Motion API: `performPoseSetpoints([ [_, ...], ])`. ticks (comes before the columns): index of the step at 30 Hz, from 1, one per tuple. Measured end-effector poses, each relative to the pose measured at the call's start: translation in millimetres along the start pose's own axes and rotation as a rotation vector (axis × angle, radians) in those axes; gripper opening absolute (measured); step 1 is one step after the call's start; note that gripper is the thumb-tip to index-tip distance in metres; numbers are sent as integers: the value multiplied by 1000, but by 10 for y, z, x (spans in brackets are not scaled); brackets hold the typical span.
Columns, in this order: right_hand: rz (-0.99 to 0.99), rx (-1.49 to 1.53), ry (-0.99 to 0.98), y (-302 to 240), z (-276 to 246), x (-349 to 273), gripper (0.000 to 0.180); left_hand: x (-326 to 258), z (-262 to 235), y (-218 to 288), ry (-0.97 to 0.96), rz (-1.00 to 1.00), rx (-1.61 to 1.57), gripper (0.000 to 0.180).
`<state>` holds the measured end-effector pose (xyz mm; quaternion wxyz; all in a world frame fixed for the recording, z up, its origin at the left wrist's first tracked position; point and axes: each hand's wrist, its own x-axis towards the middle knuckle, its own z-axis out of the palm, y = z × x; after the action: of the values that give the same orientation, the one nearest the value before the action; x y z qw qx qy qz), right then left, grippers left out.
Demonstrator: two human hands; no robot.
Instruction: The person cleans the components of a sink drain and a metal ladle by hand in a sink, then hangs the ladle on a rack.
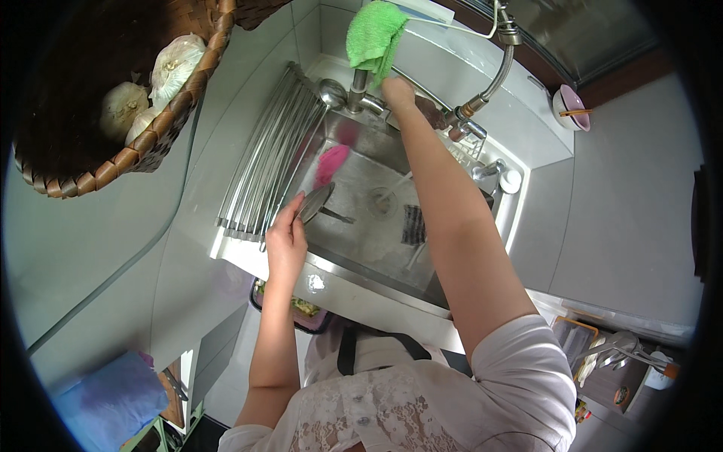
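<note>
Left hand gripped a rounded metallic item at the sink's near left corner; right hand, grip undeterminable, was beside the green cloth.

The towel is glowing bright green, the cloth near the left edge of the sink is flashing pink!

Drying rack across left side of sink; basket with garlic farther left; rag inside; ladle at back-left corner; towel behind; bowl to right; tub below front edge.
</note>
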<state>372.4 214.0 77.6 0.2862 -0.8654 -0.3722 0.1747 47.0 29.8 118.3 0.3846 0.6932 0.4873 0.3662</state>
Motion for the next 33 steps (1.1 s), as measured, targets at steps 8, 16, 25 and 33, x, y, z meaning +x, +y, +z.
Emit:
performPoseSetpoints([
  [8,-40,-158,-19,-441,-59,-476,48,-43,-134,-76,-14,51,5,36],
  [16,-100,-154,-109,-441,-155,-343,41,3,-47,-42,-28,34,-43,36],
  [25,-265,537,-18,265,-14,-1725,24,24,102,34,-40,216,-90,39],
  [33,44,171,-378,1281,-287,-3232,37,-55,221,308,-232,582,46,39],
])
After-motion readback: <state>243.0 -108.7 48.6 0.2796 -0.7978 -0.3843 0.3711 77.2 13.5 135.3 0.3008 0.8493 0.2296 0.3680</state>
